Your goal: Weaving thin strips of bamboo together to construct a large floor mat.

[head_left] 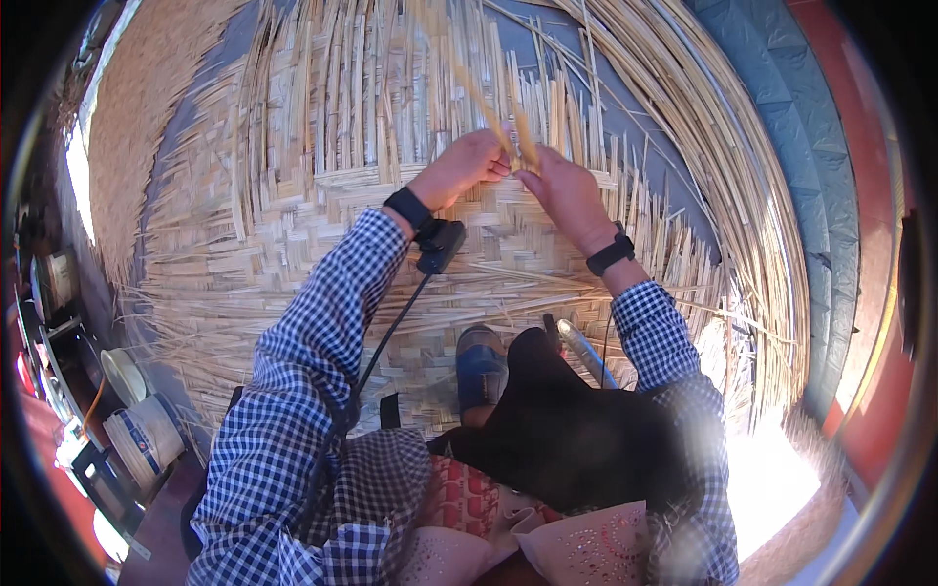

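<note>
A large woven reed mat (293,264) lies in front of me, with loose strip ends standing out along its far side. Above its middle, my left hand (467,168) and my right hand (569,195) are close together, fingers pinched. Between them rise yellowish reed strips (525,142), blurred at their upper ends. The right hand grips the strips near their lower end; the left hand's fingertips close on a strip just beside it. Which strip each finger presses is partly hidden.
Long loose reeds (708,107) curve along the right, beside a blue-grey tarp (782,127). My shoe (481,359) rests on the mat, near a long pale tool (583,352). A white bucket (147,439) stands at lower left. A cable (393,332) runs along my left forearm.
</note>
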Tool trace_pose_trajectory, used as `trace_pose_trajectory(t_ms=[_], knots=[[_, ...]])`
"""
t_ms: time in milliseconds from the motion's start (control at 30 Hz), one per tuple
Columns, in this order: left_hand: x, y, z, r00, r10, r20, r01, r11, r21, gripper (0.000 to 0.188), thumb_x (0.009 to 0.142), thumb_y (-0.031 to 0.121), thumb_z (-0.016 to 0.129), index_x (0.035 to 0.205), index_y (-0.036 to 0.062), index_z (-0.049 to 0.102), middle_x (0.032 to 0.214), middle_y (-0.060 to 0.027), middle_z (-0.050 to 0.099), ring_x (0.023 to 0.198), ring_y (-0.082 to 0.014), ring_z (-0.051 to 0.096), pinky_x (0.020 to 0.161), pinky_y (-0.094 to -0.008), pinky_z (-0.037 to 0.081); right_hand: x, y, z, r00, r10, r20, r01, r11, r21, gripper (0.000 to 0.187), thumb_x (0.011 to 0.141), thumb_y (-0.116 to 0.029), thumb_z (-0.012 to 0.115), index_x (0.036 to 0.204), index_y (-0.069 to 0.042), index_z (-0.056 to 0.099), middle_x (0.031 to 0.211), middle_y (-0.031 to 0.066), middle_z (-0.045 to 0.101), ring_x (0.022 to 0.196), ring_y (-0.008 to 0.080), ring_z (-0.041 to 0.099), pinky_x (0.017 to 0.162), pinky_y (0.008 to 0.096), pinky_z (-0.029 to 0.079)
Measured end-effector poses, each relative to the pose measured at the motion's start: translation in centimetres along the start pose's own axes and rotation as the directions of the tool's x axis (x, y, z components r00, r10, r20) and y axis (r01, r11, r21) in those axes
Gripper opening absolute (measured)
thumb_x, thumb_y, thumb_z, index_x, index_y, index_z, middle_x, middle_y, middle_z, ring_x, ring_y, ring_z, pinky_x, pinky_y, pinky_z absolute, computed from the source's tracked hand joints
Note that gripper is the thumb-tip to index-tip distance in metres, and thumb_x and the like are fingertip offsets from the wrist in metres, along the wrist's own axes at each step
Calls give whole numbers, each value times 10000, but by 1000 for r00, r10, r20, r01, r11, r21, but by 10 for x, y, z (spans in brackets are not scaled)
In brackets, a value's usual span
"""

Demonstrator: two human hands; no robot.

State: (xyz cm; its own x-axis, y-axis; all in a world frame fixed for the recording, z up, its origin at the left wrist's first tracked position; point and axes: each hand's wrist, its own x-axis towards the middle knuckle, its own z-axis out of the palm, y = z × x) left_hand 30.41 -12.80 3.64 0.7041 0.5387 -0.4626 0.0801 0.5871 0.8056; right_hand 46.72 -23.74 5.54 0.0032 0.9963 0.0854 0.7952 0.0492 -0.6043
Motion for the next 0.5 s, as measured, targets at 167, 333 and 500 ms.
trace_pose_trajectory(t_ms=[167,333,500], knots=[[-67,10,-49,884,468,0,54,-102,993,586,874,372,707,1367,108,530,1077,-117,516,1007,-288,495,924,-389,440,-5,43,-51,967,204,155,-67,786,-615,266,927,-238,558,1118,-66,625,984,147,650,1020,326,605,784,429,491],[-86,-9,-83,900,361,245,-154,-263,952,602,841,348,715,1374,137,532,999,-131,489,936,-311,483,873,-420,453,-1,33,-36,929,332,163,-254,894,-370,195,905,-260,640,868,-69,633,867,123,660,839,309,637,707,446,486],[-49,41,-8,983,-136,126,-170,-391,905,541,850,224,680,1358,108,537,1136,-155,528,957,-339,560,868,-411,475,-46,85,-68,887,443,128,-441,896,-45,245,863,-243,653,1050,-86,661,956,162,686,893,352,653,765,444,515]])
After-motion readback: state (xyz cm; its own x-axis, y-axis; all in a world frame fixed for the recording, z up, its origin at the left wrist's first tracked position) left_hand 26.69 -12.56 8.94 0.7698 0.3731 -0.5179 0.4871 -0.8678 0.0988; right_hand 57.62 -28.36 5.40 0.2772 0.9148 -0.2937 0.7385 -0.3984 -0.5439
